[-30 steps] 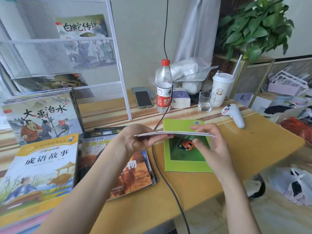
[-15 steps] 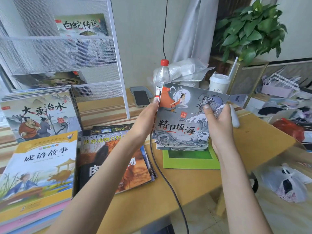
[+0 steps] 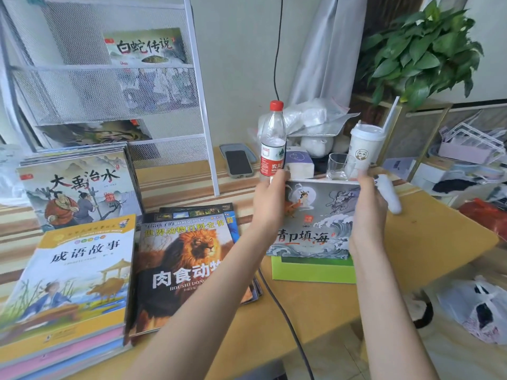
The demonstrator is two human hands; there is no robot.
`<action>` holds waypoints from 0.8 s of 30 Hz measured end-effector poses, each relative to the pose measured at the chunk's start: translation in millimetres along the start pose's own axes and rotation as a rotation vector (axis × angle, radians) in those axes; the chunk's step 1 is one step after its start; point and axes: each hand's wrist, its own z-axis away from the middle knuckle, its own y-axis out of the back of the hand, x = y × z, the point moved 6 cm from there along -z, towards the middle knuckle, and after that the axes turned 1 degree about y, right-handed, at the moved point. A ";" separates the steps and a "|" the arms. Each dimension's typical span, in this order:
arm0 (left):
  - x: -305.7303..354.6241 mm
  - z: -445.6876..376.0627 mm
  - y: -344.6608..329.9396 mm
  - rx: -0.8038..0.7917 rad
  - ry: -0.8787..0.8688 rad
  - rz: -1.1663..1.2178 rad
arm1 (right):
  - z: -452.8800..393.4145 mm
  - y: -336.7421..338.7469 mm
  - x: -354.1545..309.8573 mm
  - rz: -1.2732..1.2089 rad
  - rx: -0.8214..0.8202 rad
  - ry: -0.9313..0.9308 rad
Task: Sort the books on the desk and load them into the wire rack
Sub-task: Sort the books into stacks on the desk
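In the middle right of the frame both hands hold one thin book (image 3: pixel 318 218) upright above the tabletop (image 3: pixel 425 242). The left hand (image 3: pixel 270 198) grips its left edge and the right hand (image 3: pixel 369 204) grips its right edge. Its cover shows waves and a dragon, with the characters 填海 readable. Under it a green book (image 3: pixel 312 271) lies flat. At the lower left are three stacks: 成语故事 (image 3: pixel 79 272), 大禹治水 (image 3: pixel 79 187), and a lion book (image 3: pixel 189 270) titled 肉食动物, with "ROUSHI" below. The wire rack (image 3: pixel 109 86) in the upper left already holds 白蛇传说 (image 3: pixel 145 46). A water bottle (image 3: pixel 273 141) with a red label and a cup (image 3: pixel 366 149) with a panda mark stand behind.
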 end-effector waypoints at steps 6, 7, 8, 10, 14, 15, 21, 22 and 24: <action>6.1 -3.3 5.1 0.010 -0.088 -0.042 | 4.3 -5.6 1.9 -0.018 0.034 0.024; -0.5 -0.7 7.7 -0.002 -0.097 -0.044 | 8.0 -5.7 7.3 -0.009 0.005 0.029; -5.2 1.0 12.7 -0.018 -0.117 -0.034 | 10.5 -8.3 12.7 -0.017 -0.028 0.034; -13.4 3.0 16.0 -0.086 -0.143 -0.032 | 8.4 -6.4 22.4 -0.073 -0.092 0.038; -12.7 7.7 17.6 -0.158 -0.195 -0.205 | 10.2 -11.3 23.6 -0.060 -0.350 0.091; -10.3 9.4 20.6 -0.141 -0.211 -0.210 | 12.4 -11.9 20.9 -0.038 -0.378 0.114; 74.3 23.7 86.9 0.124 -0.582 -0.228 | 57.9 -73.0 -57.7 0.031 -0.399 0.368; 94.0 28.2 107.2 0.174 -0.658 -0.257 | 68.0 -94.8 -67.0 0.038 -0.430 0.391; 124.5 34.6 153.7 0.281 -0.756 -0.332 | 85.3 -146.2 -71.9 0.021 -0.519 0.399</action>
